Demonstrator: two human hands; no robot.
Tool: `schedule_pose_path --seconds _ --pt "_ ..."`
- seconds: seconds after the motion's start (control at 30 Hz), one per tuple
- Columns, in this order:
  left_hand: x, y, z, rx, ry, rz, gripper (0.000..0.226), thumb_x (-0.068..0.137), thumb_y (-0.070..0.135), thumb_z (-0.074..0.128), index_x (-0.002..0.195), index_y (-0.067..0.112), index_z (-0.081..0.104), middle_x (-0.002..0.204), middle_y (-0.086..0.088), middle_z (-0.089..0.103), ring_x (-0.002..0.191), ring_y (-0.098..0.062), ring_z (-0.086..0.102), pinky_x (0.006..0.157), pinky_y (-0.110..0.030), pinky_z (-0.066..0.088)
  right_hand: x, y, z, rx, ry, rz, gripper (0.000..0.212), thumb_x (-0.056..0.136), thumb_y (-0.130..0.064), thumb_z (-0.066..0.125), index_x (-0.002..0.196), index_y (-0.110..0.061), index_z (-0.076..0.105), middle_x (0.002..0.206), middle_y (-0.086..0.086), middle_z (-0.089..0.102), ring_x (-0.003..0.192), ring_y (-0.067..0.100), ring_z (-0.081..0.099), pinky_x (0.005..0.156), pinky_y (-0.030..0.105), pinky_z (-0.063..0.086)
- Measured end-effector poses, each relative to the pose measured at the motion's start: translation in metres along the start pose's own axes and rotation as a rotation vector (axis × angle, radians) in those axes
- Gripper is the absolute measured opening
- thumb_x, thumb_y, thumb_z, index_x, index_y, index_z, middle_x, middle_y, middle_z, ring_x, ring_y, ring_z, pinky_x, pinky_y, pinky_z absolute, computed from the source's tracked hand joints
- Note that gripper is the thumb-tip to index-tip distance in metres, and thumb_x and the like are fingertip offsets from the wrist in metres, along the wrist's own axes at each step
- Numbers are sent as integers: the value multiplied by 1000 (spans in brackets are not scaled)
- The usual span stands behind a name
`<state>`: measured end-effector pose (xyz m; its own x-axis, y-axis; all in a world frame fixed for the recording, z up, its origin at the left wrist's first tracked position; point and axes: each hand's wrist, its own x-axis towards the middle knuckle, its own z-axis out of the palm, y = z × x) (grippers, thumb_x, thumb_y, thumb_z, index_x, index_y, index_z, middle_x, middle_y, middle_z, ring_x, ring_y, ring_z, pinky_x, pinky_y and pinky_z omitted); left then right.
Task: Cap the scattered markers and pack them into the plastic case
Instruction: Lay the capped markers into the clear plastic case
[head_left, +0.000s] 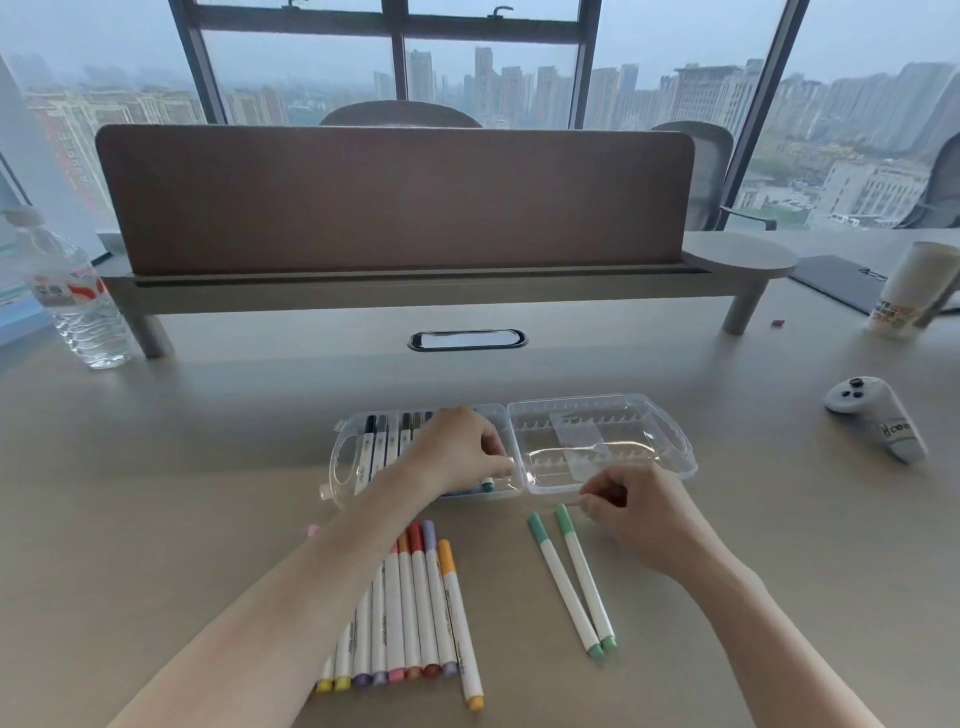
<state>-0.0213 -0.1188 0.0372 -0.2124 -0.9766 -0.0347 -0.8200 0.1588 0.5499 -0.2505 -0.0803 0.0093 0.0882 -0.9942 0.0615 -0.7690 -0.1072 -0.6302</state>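
I am looking down at the surface (156, 493), and I am taking the plastic case (514, 447) as my landmark. It is lying open like a book, its tray half on the left already carrying a row of capped markers that run away from me, its clear lid half on the right holding none.

Just in front of the case's left half, a fan of warm-coloured markers (410, 613) is lying partly under my left forearm, long axes running roughly toward the case, caps at the case end. In front of the lid half, the two green markers (571, 577) are lying side by side, touching or nearly so, caps toward the case and their far ends slanting toward me and to the right.

My left hand (457, 452) is sitting over the tray half, fingers curled, apparently seating a teal-tipped marker (487, 483) near the hinge; I am judging it pinched, though the grip itself is hidden. My right hand (628, 506) is resting at the front edge of the lid, fingers curled in; I cannot tell whether it is holding anything.

The green pair is what the coming move is turning on: their caps are lying just beside my right fingertips, so I am judging that hand the nearer, with the markers needing to swing left to line up with the tray's slots.
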Motion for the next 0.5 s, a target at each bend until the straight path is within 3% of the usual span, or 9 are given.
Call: schedule_pose_path --seconds 0.07,0.17,0.37,0.5 --pt "-5 9 6 53 -50 -44 31 87 41 74 82 10 76 78 -4 73 75 -16 69 74 -29 57 -8 2 -1 -5 -20 32 14 85 -24 73 71 -25 71 65 -8 65 56 2 53 53 12 42" --pt "-10 20 16 97 -102 -103 48 87 49 71 79 1 76 76 -11 74 77 -24 72 81 -36 57 -16 1 -3 -23 -69 66 19 84 -32 74 68 -23 68 59 -9 62 51 0 51 49 13 41" --pt "-20 34 30 85 -126 -174 45 87 49 69 70 8 76 69 -4 76 59 -12 70 64 -20 49 -28 -10 -8 -50 -163 94 26 79 -40 75 66 -18 69 53 -9 62 45 0 49 45 15 40" --pt "-20 38 29 59 -147 -217 35 88 37 70 73 6 74 72 -5 77 63 -15 74 59 -18 51 -33 -14 -6 -46 -196 103 24 72 -40 79 66 -19 68 61 -5 66 49 3 51 48 21 44"
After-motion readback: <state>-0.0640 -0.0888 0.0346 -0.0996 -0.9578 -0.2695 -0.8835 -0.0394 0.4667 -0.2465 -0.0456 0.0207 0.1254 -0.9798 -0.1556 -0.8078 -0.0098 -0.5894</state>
